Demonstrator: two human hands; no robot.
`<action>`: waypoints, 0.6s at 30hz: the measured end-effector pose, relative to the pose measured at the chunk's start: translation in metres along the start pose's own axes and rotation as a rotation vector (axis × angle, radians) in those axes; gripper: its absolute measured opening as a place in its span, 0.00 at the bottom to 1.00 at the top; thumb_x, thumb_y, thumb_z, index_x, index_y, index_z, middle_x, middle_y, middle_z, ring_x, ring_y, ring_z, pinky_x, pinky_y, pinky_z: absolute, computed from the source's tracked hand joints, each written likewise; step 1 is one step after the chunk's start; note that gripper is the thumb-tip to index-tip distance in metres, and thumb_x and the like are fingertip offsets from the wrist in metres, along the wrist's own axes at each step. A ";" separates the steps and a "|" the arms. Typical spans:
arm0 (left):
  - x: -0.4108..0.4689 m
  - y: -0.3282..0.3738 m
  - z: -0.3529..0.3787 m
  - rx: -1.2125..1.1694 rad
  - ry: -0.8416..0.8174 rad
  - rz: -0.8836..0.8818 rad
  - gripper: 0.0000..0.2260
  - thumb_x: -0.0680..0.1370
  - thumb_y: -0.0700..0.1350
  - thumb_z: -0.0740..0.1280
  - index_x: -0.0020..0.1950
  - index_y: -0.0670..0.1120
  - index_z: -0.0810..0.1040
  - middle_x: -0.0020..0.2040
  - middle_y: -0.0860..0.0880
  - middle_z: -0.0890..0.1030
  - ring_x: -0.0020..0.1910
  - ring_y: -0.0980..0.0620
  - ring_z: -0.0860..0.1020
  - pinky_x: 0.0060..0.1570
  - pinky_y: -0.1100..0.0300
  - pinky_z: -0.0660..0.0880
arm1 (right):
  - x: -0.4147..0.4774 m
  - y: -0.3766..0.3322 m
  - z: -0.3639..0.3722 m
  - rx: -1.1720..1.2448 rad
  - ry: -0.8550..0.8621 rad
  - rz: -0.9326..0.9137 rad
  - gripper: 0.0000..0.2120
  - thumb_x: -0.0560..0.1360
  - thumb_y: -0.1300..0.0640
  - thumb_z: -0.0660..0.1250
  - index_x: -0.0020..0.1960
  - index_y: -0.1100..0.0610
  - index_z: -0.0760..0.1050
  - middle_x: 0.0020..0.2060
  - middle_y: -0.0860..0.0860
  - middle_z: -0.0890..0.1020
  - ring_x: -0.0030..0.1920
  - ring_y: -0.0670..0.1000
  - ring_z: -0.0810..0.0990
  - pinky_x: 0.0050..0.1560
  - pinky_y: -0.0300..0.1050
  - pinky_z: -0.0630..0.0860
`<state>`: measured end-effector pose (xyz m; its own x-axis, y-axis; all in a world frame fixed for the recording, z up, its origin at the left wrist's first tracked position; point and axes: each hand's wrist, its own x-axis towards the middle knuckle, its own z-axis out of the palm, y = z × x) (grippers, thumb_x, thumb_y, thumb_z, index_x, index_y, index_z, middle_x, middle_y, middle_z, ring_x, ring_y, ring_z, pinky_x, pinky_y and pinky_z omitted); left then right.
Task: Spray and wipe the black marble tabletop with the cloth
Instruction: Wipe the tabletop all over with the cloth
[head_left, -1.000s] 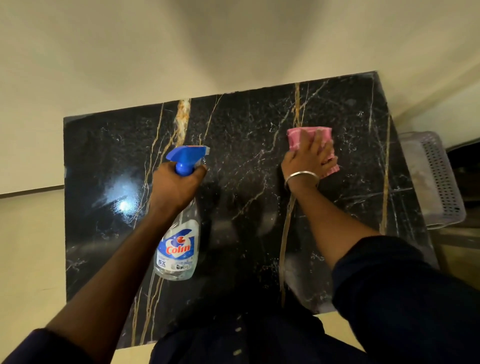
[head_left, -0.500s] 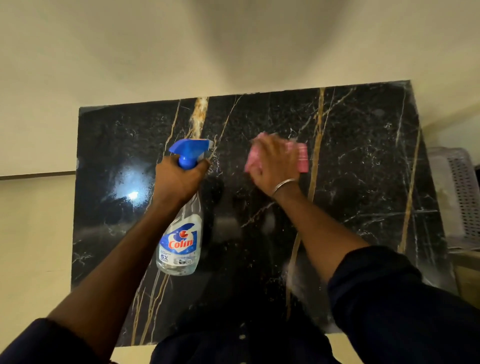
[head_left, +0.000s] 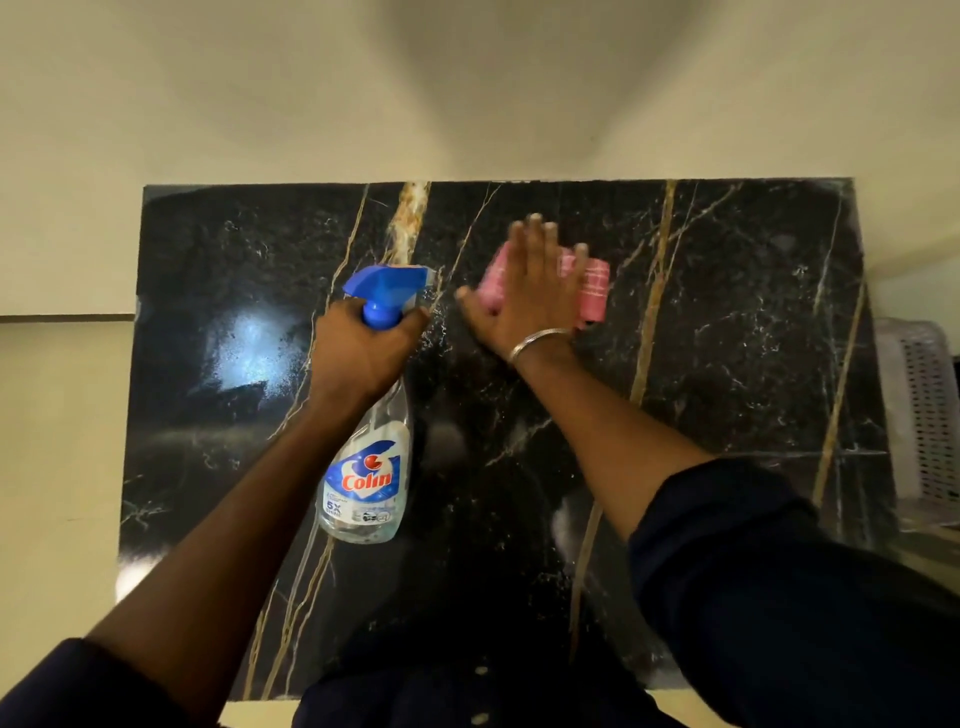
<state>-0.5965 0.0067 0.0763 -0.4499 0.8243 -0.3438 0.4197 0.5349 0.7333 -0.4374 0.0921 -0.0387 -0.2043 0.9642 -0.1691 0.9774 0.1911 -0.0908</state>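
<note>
**Head view, looking down.** The tabletop (head_left: 753, 322), black marble with gold and white veins, fills the middle of the field. Its far edge meets a pale wall (head_left: 467, 93).

**Left hand.** My left hand (head_left: 363, 353) grips the neck of the bottle (head_left: 363, 483), fingers curled fully round it just under the blue nozzle head (head_left: 387, 283). The bottle is clear, holds a clear liquid and bears a blue label (head_left: 363, 480) reading "Colin". It hangs from my grip over the left-centre of the marble, base toward me and nozzle toward the wall. Whether the base touches the stone I cannot tell.

**Right hand.** My right hand (head_left: 524, 296) lies flat, palm down on the cloth (head_left: 592, 291), fingers straight and close together. It presses the cloth to the marble and has nothing clasped. Hand and cloth are both blurred.

**Cloth.** The cloth is pink and folded, and it shows on both sides of the hand, more on the right. It sits on the far-centre part of the tabletop, just right of the nozzle head and left of a long gold vein (head_left: 652, 312).

**Other details.** A metal bangle (head_left: 537, 343) rings my right wrist. Dark sleeves (head_left: 753, 597) cover both arms nearest the camera. A bright glare (head_left: 249, 338) shows on the marble left of the bottle. A white perforated basket (head_left: 924, 415) stands just beside the right edge of the tabletop.
</note>
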 end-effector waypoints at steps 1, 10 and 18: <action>0.000 0.001 -0.002 -0.006 0.013 -0.006 0.10 0.73 0.48 0.72 0.36 0.49 0.74 0.31 0.51 0.77 0.25 0.62 0.73 0.27 0.72 0.70 | -0.001 -0.021 0.002 -0.006 -0.026 -0.088 0.51 0.71 0.24 0.41 0.80 0.60 0.44 0.79 0.59 0.47 0.79 0.60 0.45 0.74 0.68 0.41; -0.007 0.002 -0.022 -0.022 0.043 -0.017 0.10 0.73 0.48 0.72 0.42 0.42 0.78 0.33 0.47 0.80 0.30 0.52 0.77 0.35 0.58 0.76 | -0.014 -0.027 0.005 -0.028 -0.021 -0.408 0.37 0.78 0.35 0.52 0.78 0.58 0.55 0.79 0.57 0.55 0.78 0.63 0.51 0.74 0.70 0.44; -0.027 0.008 -0.025 -0.042 0.051 0.019 0.12 0.73 0.49 0.72 0.42 0.40 0.78 0.36 0.42 0.81 0.31 0.50 0.77 0.36 0.54 0.77 | -0.035 -0.012 -0.056 1.474 -0.025 0.173 0.15 0.81 0.53 0.62 0.59 0.63 0.78 0.53 0.59 0.83 0.51 0.53 0.82 0.57 0.48 0.78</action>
<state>-0.6006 -0.0160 0.1057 -0.4820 0.8231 -0.3004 0.3953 0.5103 0.7638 -0.4387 0.0664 0.0234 -0.1104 0.9487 -0.2963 0.0567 -0.2916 -0.9548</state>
